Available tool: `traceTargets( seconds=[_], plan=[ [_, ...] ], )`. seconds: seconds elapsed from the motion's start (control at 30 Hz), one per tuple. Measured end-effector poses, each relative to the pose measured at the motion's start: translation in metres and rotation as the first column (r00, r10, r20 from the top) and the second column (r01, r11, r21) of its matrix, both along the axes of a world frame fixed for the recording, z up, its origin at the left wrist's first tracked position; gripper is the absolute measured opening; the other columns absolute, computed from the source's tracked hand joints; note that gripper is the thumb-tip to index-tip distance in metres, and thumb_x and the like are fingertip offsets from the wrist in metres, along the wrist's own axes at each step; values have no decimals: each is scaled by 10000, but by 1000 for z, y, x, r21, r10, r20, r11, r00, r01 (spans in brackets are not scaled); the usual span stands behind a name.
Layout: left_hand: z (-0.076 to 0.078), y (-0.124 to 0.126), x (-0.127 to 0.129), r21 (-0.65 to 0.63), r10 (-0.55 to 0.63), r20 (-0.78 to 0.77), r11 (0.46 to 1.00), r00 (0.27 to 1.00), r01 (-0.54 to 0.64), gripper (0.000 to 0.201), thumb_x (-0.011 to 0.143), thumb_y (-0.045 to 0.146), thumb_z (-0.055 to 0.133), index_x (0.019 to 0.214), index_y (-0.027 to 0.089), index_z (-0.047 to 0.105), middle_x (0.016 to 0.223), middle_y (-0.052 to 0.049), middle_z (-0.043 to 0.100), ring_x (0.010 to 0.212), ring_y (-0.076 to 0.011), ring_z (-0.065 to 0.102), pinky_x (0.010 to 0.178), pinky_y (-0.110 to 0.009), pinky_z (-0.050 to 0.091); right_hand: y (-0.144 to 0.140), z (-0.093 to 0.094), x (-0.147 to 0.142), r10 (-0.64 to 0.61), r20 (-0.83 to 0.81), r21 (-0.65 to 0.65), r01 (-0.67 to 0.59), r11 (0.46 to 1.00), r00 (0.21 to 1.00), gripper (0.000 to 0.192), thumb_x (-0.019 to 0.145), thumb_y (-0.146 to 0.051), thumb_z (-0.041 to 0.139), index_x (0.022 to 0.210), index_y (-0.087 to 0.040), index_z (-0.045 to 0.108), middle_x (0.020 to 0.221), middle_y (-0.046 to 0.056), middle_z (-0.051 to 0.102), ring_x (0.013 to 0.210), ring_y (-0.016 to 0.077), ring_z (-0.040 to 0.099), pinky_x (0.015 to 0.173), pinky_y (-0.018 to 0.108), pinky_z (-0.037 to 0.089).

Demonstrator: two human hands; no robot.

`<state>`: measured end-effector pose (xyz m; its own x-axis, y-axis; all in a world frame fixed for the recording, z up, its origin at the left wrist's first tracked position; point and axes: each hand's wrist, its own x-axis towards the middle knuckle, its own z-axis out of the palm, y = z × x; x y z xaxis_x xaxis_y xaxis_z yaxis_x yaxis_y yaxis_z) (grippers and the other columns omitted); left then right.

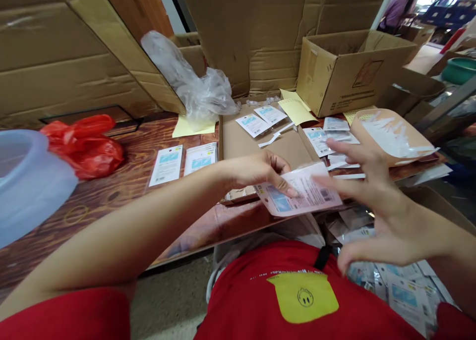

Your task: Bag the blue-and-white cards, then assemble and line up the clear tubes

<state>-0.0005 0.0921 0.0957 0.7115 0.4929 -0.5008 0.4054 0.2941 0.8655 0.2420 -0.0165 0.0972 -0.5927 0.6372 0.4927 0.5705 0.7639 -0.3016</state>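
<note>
One packet (301,194) between two hands, left hand (260,171), right hand (375,201).

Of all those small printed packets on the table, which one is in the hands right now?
The packet pinched by the left hand, touched by the right hand; the others lie flat, untouched.

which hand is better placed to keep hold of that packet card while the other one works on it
Left. The left hand already pinches the packet card at its edge; the right hand is spread open, only fingertips touching.
</note>
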Motion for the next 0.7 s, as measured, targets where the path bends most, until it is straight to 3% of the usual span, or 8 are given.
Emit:
traceTargets(
  seconds=[0.07,0.13,0.23,0.4,0.5,0.57,0.63,0.7],
  plan=[
    [1,-1,8,51,76,-31,996,997,-74,246,475,214,915,579,173,696,616,-16,710,532,-141,616,553,-269,501,5,-6,5,-147,-169,-206,111,972,974,878,697,-641,820,1454,-315,515,1519,113,464,1409,332,456,1157,533,422],
    [-1,-3,18,104,100,-44,990,994,-95,221,489,216,900,555,175,693,589,-8,694,522,-130,594,538,-257,482,12,-12,6,-281,-259,-451,142,881,924,676,755,-569,806,1331,-268,621,1262,95,667,1136,272,658,961,433,569],
    [-7,-9,36,226,53,-44,973,998,-42,184,519,224,879,565,180,707,563,17,661,522,-112,551,540,-243,447,21,-18,2,-356,-251,-621,133,772,900,368,805,-526,756,994,-211,760,902,54,745,775,196,683,700,324,563],
    [-13,-20,67,464,-48,-13,885,999,48,166,607,250,846,596,171,700,578,39,613,565,-97,505,554,-230,389,11,-16,12,-416,-277,-554,210,805,866,284,846,-503,716,764,-238,774,759,24,705,723,164,652,687,293,518],
    [-13,-16,79,404,-272,53,886,961,229,216,645,340,854,716,169,742,695,4,687,646,-122,576,605,-238,429,-19,-16,45,-448,-202,-566,270,779,871,344,915,-519,629,733,-253,750,746,34,687,676,167,647,616,296,533],
    [-14,-1,84,403,-338,67,870,939,285,273,700,420,826,802,175,763,795,-28,733,728,-145,617,679,-255,461,-49,-22,80,-446,-117,-574,306,760,887,377,940,-527,576,709,-277,737,730,53,695,645,194,663,533,313,539],
    [-16,23,88,507,-198,11,846,980,165,295,753,472,782,781,181,753,774,-36,718,717,-147,596,693,-268,449,-82,-35,121,-450,-84,-505,352,788,889,325,943,-513,555,765,-350,773,718,65,726,643,225,699,513,335,559],
    [-20,53,93,616,67,-49,787,997,-23,320,780,493,753,704,185,711,662,-24,646,635,-143,530,644,-282,411,-110,-57,157,-530,-62,-453,450,770,845,202,907,-438,629,824,-389,807,734,57,757,640,237,730,506,321,571]
  ],
)
